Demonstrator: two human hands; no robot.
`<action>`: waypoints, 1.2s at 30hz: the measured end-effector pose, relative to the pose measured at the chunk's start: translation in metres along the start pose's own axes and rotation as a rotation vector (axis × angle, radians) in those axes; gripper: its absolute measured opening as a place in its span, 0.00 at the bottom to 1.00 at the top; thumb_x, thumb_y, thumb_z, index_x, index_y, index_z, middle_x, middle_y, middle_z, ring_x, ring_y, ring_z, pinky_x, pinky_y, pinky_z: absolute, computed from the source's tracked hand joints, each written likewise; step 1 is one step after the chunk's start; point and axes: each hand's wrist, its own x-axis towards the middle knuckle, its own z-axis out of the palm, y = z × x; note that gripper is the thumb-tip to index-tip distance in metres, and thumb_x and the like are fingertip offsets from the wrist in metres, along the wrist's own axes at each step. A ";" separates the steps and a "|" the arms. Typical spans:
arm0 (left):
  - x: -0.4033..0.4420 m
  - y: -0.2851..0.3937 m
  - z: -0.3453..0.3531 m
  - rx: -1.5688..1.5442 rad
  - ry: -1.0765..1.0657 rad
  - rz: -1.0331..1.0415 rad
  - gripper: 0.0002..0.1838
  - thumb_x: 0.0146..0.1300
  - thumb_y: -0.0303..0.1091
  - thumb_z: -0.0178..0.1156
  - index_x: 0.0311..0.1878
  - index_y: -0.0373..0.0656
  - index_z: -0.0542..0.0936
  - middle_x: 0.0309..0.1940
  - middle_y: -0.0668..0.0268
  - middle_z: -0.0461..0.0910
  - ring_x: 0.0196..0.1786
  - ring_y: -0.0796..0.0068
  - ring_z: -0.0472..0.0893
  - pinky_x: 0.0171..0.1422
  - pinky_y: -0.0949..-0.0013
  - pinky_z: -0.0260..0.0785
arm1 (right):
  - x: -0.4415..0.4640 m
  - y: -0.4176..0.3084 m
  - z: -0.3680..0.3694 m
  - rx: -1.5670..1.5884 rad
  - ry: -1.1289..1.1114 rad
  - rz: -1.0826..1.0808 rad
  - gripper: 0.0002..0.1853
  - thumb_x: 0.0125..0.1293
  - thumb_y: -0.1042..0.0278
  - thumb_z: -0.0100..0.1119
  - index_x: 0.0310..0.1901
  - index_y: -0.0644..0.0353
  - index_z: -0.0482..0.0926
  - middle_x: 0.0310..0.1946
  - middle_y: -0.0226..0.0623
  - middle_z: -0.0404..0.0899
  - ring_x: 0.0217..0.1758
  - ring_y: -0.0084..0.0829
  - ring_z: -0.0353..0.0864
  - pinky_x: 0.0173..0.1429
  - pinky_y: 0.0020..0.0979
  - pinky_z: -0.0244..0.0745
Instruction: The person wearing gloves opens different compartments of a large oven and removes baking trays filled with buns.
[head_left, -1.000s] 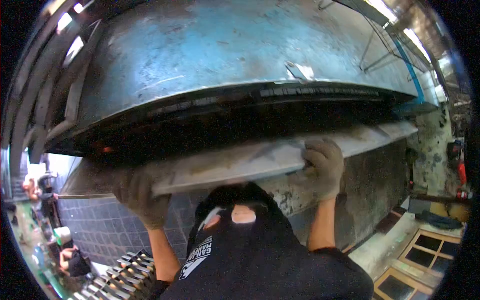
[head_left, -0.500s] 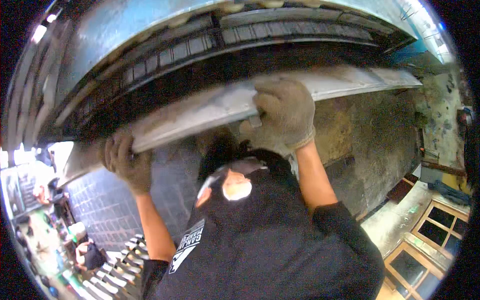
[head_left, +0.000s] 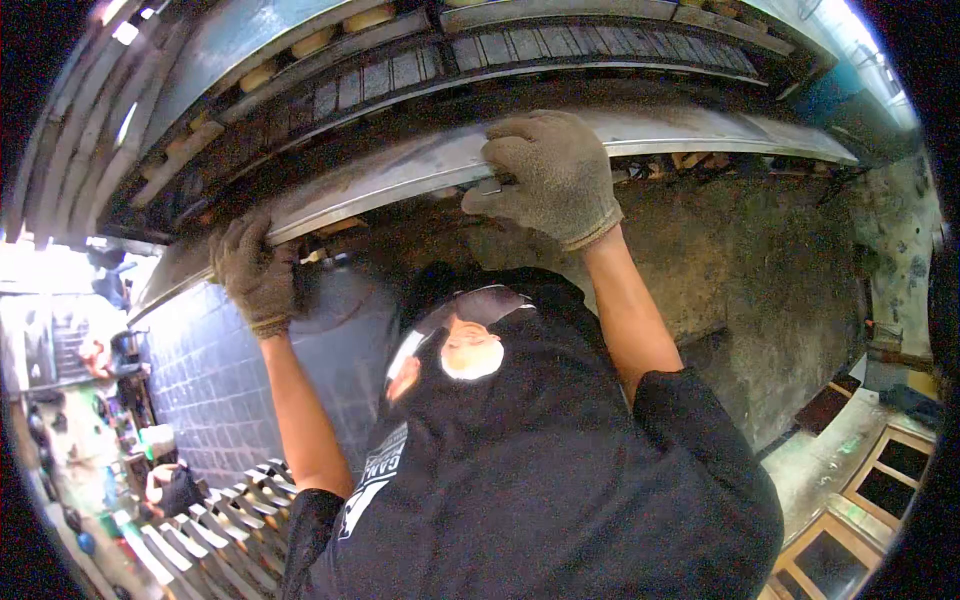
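- Across the upper frame, a long metal panel point(head_left: 410, 172) is held by its edge; its weight is best shared evenly.
- At the top, a slatted rack point(head_left: 560, 45) is seen.
- At upper centre, the edge is pinched by the gloved right hand point(head_left: 555, 178).
- Left of centre, it is likewise pinched by the gloved left hand point(head_left: 257, 272).

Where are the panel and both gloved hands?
Panel point(head_left: 400, 176): head view, on its flat face.
Left hand point(head_left: 256, 276): head view, on the glove's back.
Right hand point(head_left: 558, 175): head view, on the glove's back.
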 end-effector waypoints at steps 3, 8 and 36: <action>0.002 -0.001 -0.003 0.022 0.004 0.017 0.26 0.57 0.42 0.84 0.60 0.49 0.95 0.60 0.56 0.93 0.69 0.45 0.87 0.88 0.38 0.70 | 0.003 -0.002 0.000 0.019 0.030 -0.019 0.29 0.49 0.34 0.89 0.39 0.51 0.92 0.53 0.37 0.96 0.55 0.50 0.94 0.63 0.53 0.88; 0.023 -0.012 -0.006 0.045 -0.001 -0.014 0.28 0.53 0.37 0.86 0.61 0.52 0.95 0.61 0.58 0.94 0.72 0.49 0.87 0.91 0.38 0.68 | 0.029 0.003 -0.002 -0.006 -0.031 -0.004 0.31 0.50 0.32 0.89 0.42 0.51 0.94 0.53 0.37 0.96 0.55 0.50 0.95 0.64 0.50 0.89; 0.208 -0.142 0.151 0.305 0.099 0.013 0.61 0.70 0.81 0.66 1.00 0.66 0.58 1.02 0.58 0.43 1.01 0.40 0.40 1.00 0.25 0.27 | 0.193 0.060 0.089 0.239 0.384 0.383 0.33 0.78 0.54 0.77 0.78 0.62 0.83 0.81 0.59 0.82 0.93 0.59 0.71 0.96 0.58 0.62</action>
